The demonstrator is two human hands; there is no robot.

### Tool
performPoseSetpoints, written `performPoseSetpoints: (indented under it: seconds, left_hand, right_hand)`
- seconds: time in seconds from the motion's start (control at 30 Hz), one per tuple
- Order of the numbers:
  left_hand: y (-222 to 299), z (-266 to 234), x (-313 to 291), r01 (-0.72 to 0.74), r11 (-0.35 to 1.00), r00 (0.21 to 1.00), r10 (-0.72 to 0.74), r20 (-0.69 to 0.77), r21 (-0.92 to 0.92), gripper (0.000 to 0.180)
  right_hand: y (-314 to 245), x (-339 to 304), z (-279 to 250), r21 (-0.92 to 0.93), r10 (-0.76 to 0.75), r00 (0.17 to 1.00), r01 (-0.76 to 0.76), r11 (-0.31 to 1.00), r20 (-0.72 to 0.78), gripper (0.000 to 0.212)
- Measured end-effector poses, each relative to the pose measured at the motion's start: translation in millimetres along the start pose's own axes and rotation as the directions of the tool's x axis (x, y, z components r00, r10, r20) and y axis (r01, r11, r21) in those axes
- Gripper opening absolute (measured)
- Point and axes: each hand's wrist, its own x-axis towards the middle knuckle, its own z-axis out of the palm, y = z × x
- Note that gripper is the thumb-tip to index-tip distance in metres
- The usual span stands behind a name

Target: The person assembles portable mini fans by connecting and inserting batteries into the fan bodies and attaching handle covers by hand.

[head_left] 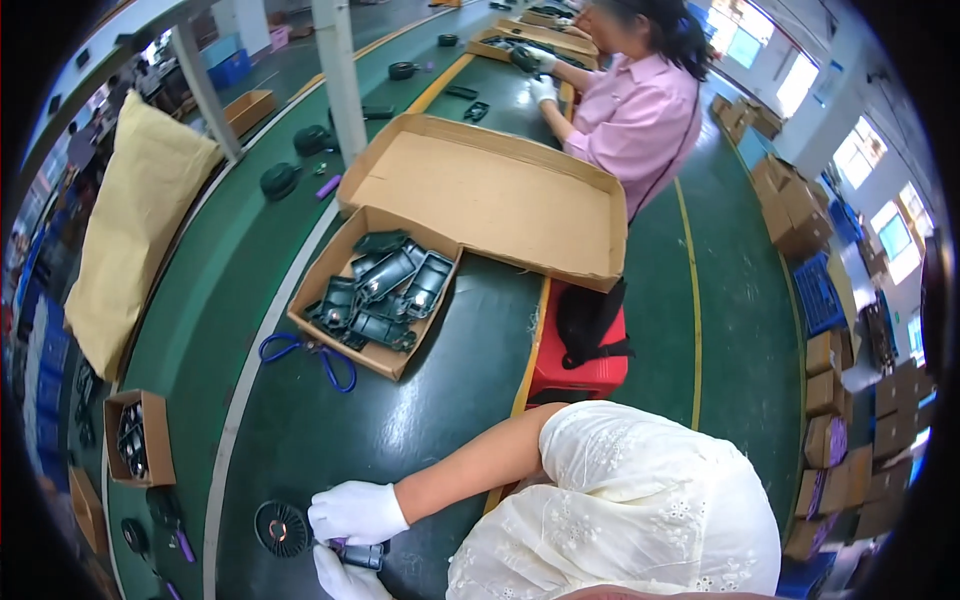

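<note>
Curling partway at a dark grey, oblong plastic handle piece [364,556], the white-gloved right hand [358,514] and left hand [340,577] flank it over the dark green bench [455,345], though I cannot tell how firmly either grips; a black, round, ribbed fan head [282,529] sits just beside their fingertips.

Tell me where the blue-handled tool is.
In the head view, left of centre, the blue-handled tool lies on the green table, beside the near-left edge of the cardboard box of dark parts.
</note>
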Motion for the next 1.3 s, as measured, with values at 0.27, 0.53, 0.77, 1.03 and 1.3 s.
performPoseSetpoints:
  seconds: [0.27,0.53,0.77,1.03,1.3]
  left_hand:
    - [7,26,5,-0.423,0.873,0.813,0.484,-0.325,0.243,0.030]
    - [13,11,5,-0.338,0.935,0.870,0.353,-0.344,0.106,0.033]
    - [-4,4,33,-0.272,0.952,0.937,0.295,-0.187,0.138,0.037]
    - [15,20,11,-0.193,0.975,0.959,0.164,-0.233,-0.109,0.026]
    - [17,19,11,-0.176,0.981,0.966,0.155,-0.207,-0.084,0.027]
  right_hand:
    - [3,8,-13,0.383,0.320,0.942,-0.335,0.861,0.105,0.022]
    - [-2,9,-7,0.533,0.094,0.976,-0.188,0.825,0.199,0.019]
    - [12,-2,-7,-0.103,-0.132,0.991,0.128,0.986,-0.026,0.011]
    - [1,-3,-5,-0.083,-0.057,0.985,0.071,0.994,0.163,0.009]
    - [-5,1,-6,-0.051,-0.012,0.935,0.032,0.998,0.353,0.017]
